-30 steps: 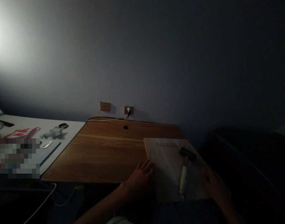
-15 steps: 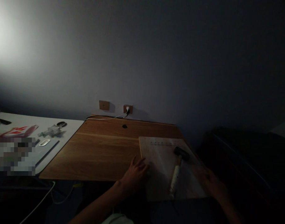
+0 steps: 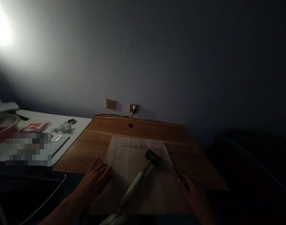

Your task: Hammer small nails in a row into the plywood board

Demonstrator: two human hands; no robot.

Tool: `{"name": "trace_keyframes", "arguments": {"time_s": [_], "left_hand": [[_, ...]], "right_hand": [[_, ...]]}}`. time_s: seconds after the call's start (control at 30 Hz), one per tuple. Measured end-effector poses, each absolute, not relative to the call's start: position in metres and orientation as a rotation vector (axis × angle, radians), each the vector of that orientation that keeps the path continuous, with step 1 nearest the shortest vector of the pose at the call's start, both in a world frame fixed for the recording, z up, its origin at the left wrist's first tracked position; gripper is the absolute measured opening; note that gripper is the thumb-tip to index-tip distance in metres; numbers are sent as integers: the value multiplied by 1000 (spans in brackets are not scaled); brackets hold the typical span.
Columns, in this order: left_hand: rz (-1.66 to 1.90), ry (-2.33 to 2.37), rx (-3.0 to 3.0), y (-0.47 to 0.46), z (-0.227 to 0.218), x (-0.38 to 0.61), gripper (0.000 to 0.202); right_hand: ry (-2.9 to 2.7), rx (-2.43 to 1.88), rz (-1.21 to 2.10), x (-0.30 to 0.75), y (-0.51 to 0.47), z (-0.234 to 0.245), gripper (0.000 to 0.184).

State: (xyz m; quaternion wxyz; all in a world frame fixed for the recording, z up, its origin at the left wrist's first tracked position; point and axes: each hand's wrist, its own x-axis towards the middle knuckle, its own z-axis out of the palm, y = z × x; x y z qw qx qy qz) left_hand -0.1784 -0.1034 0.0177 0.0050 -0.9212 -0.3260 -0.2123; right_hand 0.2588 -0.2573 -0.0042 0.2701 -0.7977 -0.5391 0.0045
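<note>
Low in the middle, our open left hand (image 3: 96, 179) lies flat on the board (image 3: 128, 159); we cannot tell if our right hand (image 3: 192, 193) grips it. If we tip it, the hammer (image 3: 136, 185) may slide off.

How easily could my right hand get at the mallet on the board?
Probably yes: the right hand rests at the edge of the board, and nothing lies between it and the mallet.

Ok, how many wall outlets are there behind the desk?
2. One outlet sits just above the back edge of the desk. The other outlet is right of it, with a white plug in it. The room is dim, so more may be hidden.
</note>
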Motion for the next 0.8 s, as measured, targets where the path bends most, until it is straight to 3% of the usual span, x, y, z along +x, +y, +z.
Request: {"name": "trace_keyframes", "arguments": {"time_s": [0.2,0.43,0.7,0.8], "left_hand": [[-625,-1309,-2900,-86,30,-208,23],[-770,-1438,-2968,-24,43,-164,29],[-648,-1585,-3026,11,36,-132,34],[-709,-1546,-3046,14,37,-131,30]], "right_hand": [[-1470,-2097,144,227,-232,15,43],[-1654,-2066,238,202,-141,52,25],[-1785,-2032,284,187,-75,49,6],[-1765,-1999,339,182,-69,48,9]]}}
